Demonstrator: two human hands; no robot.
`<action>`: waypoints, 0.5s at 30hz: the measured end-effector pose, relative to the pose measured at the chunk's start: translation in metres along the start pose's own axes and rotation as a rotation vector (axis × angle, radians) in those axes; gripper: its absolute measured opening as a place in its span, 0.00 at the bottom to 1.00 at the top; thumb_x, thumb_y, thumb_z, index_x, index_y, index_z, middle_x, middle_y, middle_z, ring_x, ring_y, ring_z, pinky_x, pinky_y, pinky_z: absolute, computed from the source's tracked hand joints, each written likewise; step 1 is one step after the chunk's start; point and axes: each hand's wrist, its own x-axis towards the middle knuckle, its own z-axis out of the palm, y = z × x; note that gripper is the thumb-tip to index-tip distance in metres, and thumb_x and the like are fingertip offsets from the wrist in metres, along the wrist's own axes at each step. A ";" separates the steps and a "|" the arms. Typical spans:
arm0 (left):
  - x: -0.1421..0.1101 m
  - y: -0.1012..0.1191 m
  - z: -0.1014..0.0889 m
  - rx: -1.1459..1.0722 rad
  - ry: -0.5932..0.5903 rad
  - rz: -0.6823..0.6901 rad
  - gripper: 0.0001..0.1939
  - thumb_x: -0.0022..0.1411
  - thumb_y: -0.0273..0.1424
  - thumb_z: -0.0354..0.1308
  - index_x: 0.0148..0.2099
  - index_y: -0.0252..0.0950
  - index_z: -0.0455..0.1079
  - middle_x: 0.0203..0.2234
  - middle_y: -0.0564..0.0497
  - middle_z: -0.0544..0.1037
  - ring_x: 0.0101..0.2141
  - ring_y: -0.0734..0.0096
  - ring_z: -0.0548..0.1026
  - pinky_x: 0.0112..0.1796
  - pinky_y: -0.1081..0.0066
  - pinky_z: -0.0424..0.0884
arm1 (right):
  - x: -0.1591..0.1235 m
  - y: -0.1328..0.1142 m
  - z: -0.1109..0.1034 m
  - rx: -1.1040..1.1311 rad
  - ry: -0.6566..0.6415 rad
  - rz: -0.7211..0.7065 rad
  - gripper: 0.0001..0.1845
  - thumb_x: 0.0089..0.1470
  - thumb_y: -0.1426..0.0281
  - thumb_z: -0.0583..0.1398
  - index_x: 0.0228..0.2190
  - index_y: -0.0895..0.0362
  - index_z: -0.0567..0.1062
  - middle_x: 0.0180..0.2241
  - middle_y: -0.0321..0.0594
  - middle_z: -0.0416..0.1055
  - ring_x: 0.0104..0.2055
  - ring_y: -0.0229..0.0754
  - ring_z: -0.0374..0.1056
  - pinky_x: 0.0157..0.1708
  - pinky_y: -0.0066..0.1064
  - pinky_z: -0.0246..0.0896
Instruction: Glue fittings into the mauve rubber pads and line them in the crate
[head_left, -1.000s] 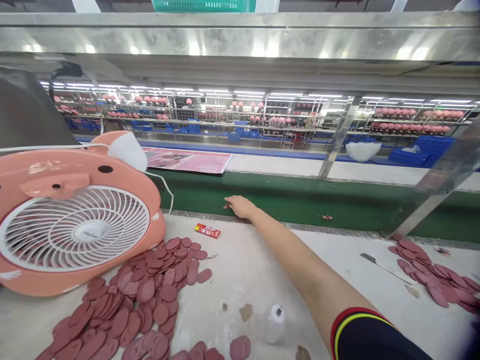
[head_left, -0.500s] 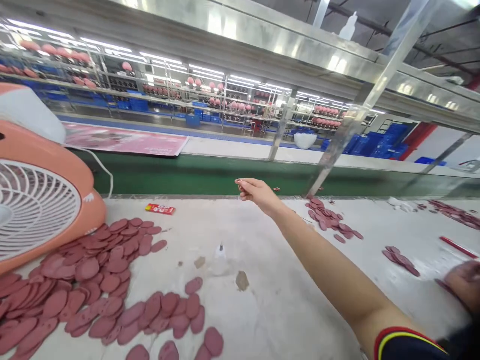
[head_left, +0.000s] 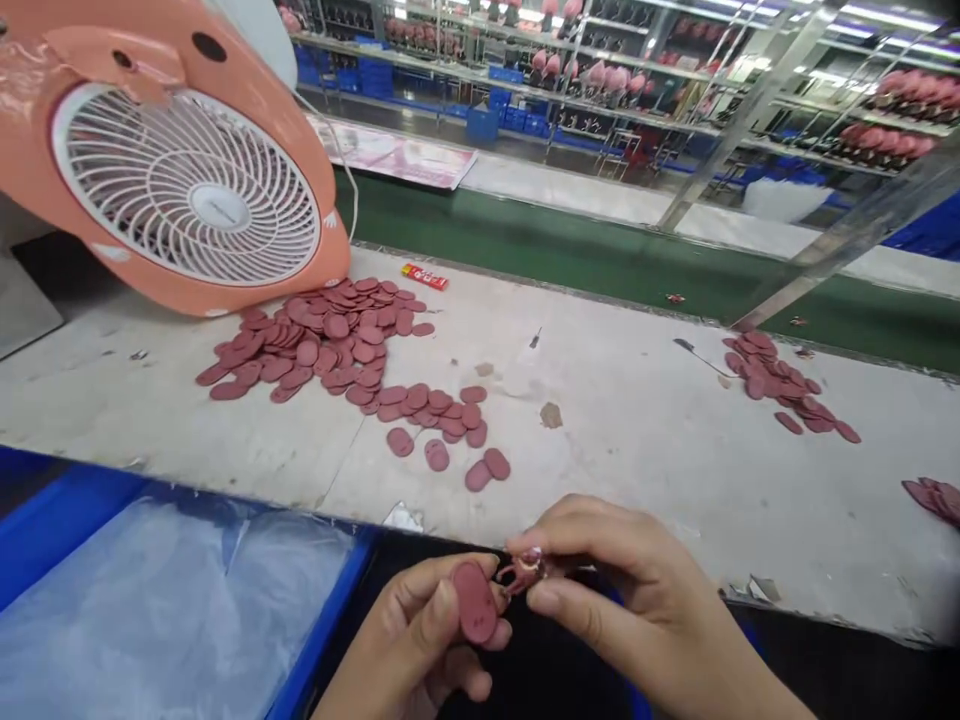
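Observation:
Low in the view, my left hand [head_left: 420, 635] grips a dark red oval disc [head_left: 474, 602] between thumb and fingers. Small holes show near the disc's lower end. Just to its right, my right hand [head_left: 630, 580] pinches a small shiny reddish piece [head_left: 529, 566] with thin prongs pointing toward the disc. The piece is close to the disc's edge; whether they touch I cannot tell. Beyond my hands, loose discs like this one lie in a large pile [head_left: 330, 340] on the white table [head_left: 622, 460], with several scattered nearer.
An orange fan [head_left: 217, 205] stands at the left behind the pile. A green conveyor belt [head_left: 540, 240] runs behind the table, with metal posts rising there. More discs [head_left: 776, 375] lie at the right. Below the table's front edge is a blue bin [head_left: 330, 590] lined with clear plastic.
My right hand has drawn back from near the green belt, bringing a small piece close to me. My left hand has come into view with a disc. The view has tilted downward.

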 end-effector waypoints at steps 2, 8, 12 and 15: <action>-0.003 -0.001 -0.001 0.002 -0.024 0.023 0.20 0.45 0.47 0.71 0.32 0.36 0.81 0.23 0.51 0.75 0.25 0.75 0.71 0.23 0.79 0.69 | -0.001 -0.002 0.004 -0.055 0.008 -0.026 0.11 0.56 0.72 0.65 0.41 0.49 0.78 0.32 0.32 0.76 0.33 0.31 0.72 0.34 0.20 0.67; -0.005 -0.002 -0.002 -0.041 -0.039 0.012 0.18 0.44 0.46 0.72 0.24 0.35 0.78 0.21 0.53 0.74 0.24 0.78 0.71 0.22 0.82 0.68 | -0.001 -0.006 0.007 -0.155 -0.044 -0.074 0.11 0.55 0.74 0.65 0.40 0.50 0.78 0.31 0.30 0.78 0.33 0.31 0.73 0.35 0.20 0.67; -0.006 -0.003 -0.002 -0.045 -0.031 0.007 0.18 0.45 0.45 0.72 0.25 0.34 0.79 0.21 0.52 0.75 0.24 0.78 0.71 0.22 0.82 0.69 | -0.002 -0.005 0.008 -0.151 -0.072 -0.083 0.15 0.55 0.74 0.65 0.44 0.46 0.78 0.31 0.28 0.78 0.32 0.32 0.73 0.34 0.21 0.68; -0.005 -0.003 -0.002 -0.038 -0.032 0.004 0.18 0.45 0.45 0.71 0.24 0.33 0.78 0.21 0.52 0.75 0.24 0.78 0.71 0.22 0.82 0.69 | -0.002 -0.005 0.007 -0.175 -0.092 -0.099 0.16 0.56 0.74 0.65 0.45 0.44 0.77 0.32 0.27 0.78 0.32 0.31 0.73 0.34 0.21 0.68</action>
